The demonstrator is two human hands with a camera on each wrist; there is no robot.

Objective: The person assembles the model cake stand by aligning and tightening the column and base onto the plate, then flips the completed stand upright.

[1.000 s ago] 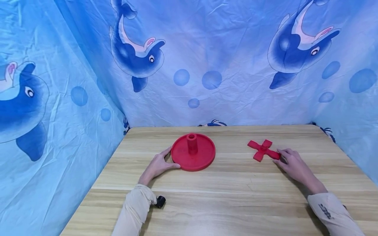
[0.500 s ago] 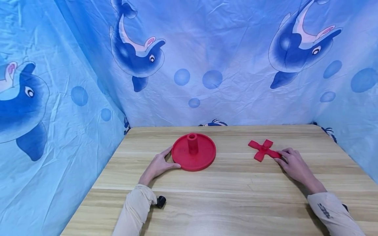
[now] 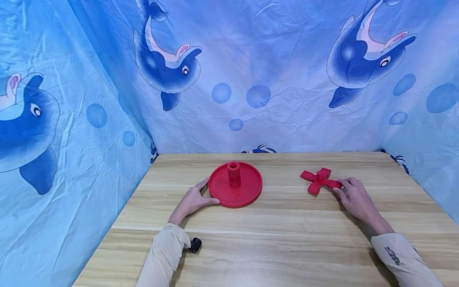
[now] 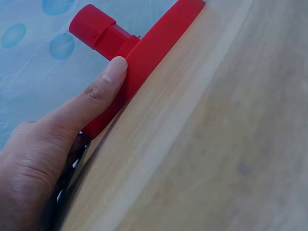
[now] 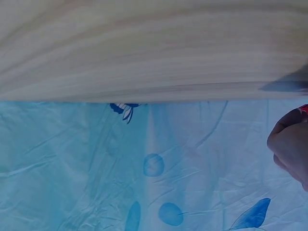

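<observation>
Flanking red dish [image 3: 246, 190] and red cross [image 3: 320, 178]: left hand [image 3: 190, 202] round the rim, right hand [image 3: 357, 201] seemingly pinching the nearest tip.

A red, shallow-rimmed disc [image 3: 251, 190] with an upright, open-topped central post [image 3: 234, 177] lies flat on the bench [image 3: 258, 247]; a red four-armed cross [image 3: 320, 179] is well apart, to its right.

On my feed I see the bare left hand [image 4: 43, 149], its thumb [image 4: 98, 91] against a thick-edged, plastic-looking red base [image 4: 151, 48] with a stepped red post [image 4: 98, 33] bearing small markings. The base rests on a pale wood-grain tabletop [image 4: 192, 159] before dark-spotted light-blue cloth [image 4: 29, 82].
</observation>
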